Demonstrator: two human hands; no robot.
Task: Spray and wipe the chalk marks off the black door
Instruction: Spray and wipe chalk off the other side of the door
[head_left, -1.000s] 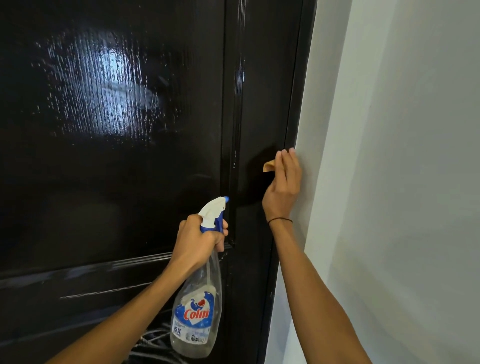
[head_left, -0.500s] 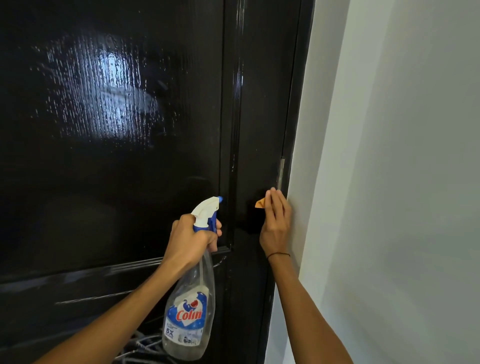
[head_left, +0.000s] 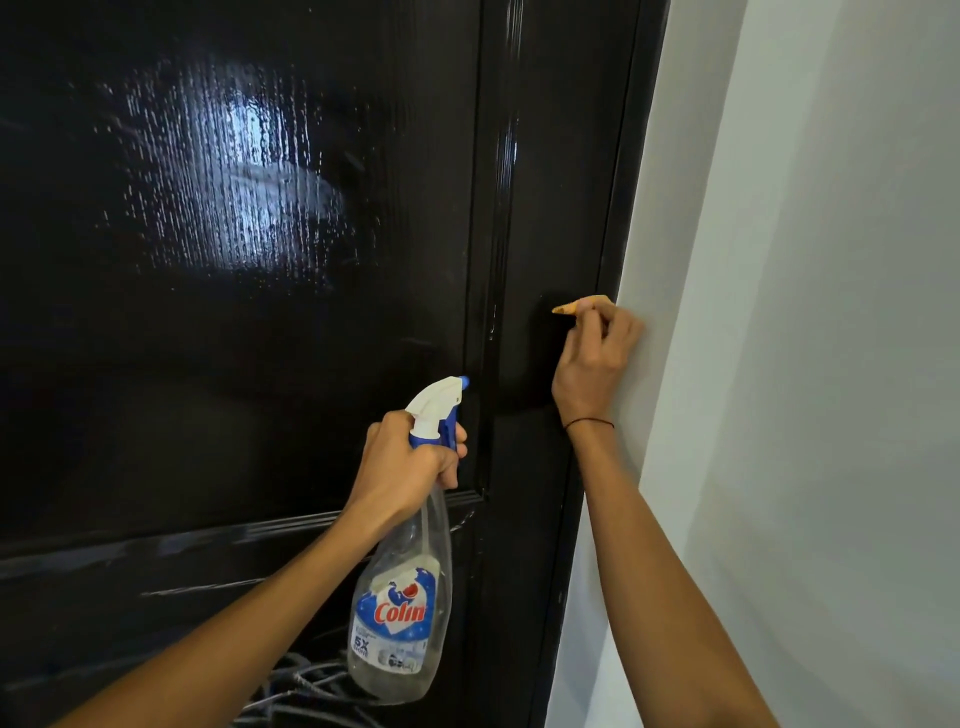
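Glossy black door (head_left: 260, 364) fills most of the view, with a plain pale wall (head_left: 805, 364) running down its right edge. The big upper panel is wet and streaky, catching the light, and I can't spot any chalk left up there – so that part looks sprayed and mostly dealt with. Down at the bottom edge it's a different story: a tangle of white chalk marks (head_left: 306, 680) is sitting untouched on the lower panel, plus a faint line across the rail above it.

The left hand (head_left: 410, 467) grips the neck of a clear spray bottle (head_left: 402, 613), one finger round the blue trigger, nozzle aimed at the door's right stile. The right hand (head_left: 597, 358) is up against that stile near the frame, fingers curled and pinching a small orange cloth (head_left: 574, 305) – only a corner pokes out.

My guess is they're maybe halfway: right edge being wiped now, bottom scribbles to spray and wipe after.
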